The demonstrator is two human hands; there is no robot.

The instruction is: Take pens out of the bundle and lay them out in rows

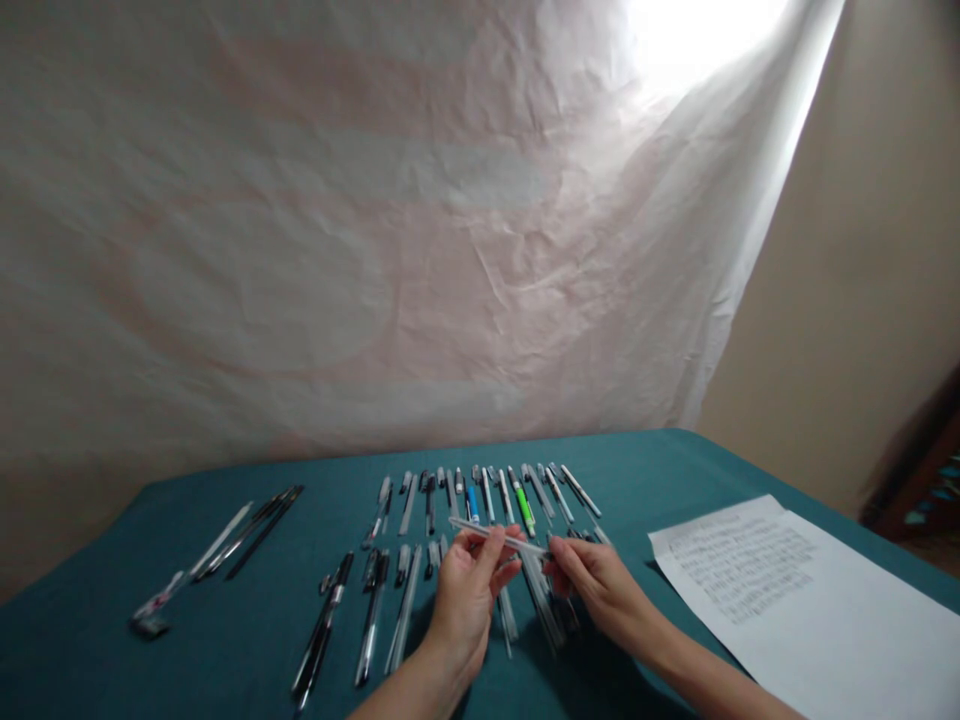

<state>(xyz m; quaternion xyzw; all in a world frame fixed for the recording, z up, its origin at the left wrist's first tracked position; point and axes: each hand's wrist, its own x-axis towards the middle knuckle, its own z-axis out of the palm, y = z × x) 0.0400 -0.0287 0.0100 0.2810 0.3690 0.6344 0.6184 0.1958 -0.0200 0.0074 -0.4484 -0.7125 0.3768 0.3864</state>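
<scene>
Between both hands, above the rows of pens, a clear pen barrel [480, 528] lies nearly level, its left end slightly higher. My left hand [469, 585] pinches its middle between thumb and fingers. The fingers of my right hand [596, 585] are closed at the barrel's right end, where a small dark part shows; whether that is a tip or a cap I cannot tell. Beneath the hands, several clear pen parts [541, 600] lie on the cloth, partly hidden by my hands.
Disassembled pens lie in two rows, among them a green pen [523, 508] and a blue one [472, 503]. Black pens [322, 635] lie nearer. Left are several thin rods [251, 535] and a crumpled wrapper [154, 612]. Written paper [739, 560] rests right on the teal tablecloth [247, 620].
</scene>
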